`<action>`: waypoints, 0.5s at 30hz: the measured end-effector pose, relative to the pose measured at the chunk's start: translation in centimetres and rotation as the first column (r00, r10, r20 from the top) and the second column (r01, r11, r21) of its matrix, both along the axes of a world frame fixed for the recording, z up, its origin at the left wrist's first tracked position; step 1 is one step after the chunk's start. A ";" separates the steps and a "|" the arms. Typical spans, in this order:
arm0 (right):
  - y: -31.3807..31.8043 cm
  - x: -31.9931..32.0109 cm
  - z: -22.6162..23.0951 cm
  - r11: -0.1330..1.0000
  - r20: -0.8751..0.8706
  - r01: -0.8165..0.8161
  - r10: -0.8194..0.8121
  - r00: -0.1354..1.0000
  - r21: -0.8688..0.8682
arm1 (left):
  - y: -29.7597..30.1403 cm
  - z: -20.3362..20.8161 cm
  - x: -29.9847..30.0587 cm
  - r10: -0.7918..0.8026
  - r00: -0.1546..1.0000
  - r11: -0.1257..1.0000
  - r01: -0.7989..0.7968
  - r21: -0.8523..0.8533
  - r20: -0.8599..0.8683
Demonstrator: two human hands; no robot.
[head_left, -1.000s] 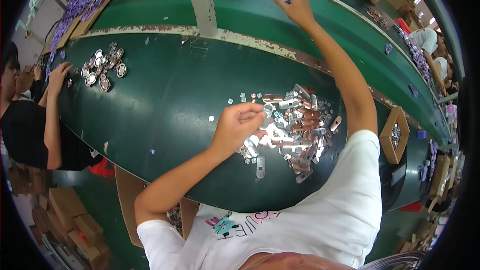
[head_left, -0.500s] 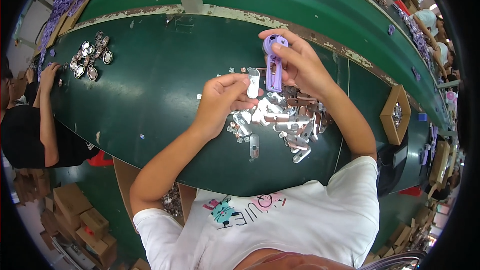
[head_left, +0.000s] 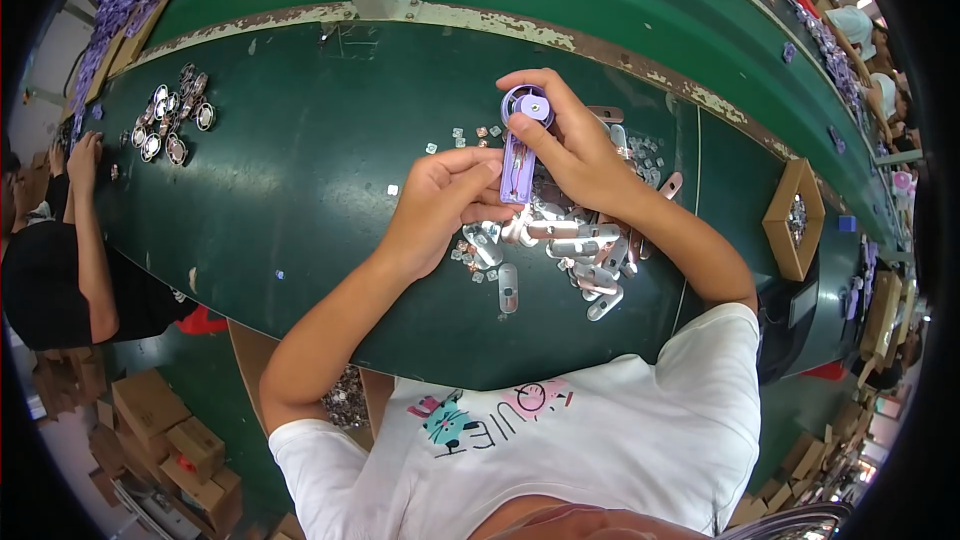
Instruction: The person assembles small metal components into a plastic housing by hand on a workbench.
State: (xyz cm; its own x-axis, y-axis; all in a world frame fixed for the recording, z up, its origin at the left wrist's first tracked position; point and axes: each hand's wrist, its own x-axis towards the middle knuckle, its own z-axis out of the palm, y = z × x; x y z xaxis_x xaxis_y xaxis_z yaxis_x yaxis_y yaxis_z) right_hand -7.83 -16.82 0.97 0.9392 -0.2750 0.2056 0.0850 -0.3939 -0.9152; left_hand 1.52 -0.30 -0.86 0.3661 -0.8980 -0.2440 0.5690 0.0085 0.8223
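A purple plastic housing (head_left: 517,172) with a round head and a long, narrow handle is held upright over the table. My right hand (head_left: 575,145) is closed around its head, thumb on the front. At the handle's lower left side, my left hand (head_left: 445,195) is closed, thumb and fingers pinching its edge. Thin reddish parts show inside the handle. The silver plate seen earlier in my left hand is hidden from sight. Just below my hands lies a heap of shiny oval metal plates (head_left: 597,278), with one plate (head_left: 508,288) apart at its near left.
Small clear square pieces (head_left: 392,189) lie scattered around the heap. A cluster of round metal-rimmed parts (head_left: 176,148) sits at the far left. A cardboard tray (head_left: 790,262) stands at the right. A co-worker's arm (head_left: 88,230) reaches onto the table's left end.
The purple housing has come down and left to meet my left hand. The silver plate that my left hand pinched no longer shows.
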 end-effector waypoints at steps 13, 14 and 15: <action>0.1 0.3 -0.4 1.000 0.078 -0.001 0.003 0.997 -0.028 | -0.2 -0.6 -0.4 0.002 0.988 1.000 0.001 -0.022 0.157; 0.0 0.5 -0.5 0.996 0.057 -0.040 0.036 0.998 0.076 | -0.1 -0.7 -0.4 0.008 0.974 1.000 -0.005 -0.014 0.226; -0.2 0.6 -0.4 0.996 0.059 -0.045 0.040 0.997 0.076 | -0.1 -1.0 -0.5 0.012 0.974 1.000 -0.009 -0.014 0.228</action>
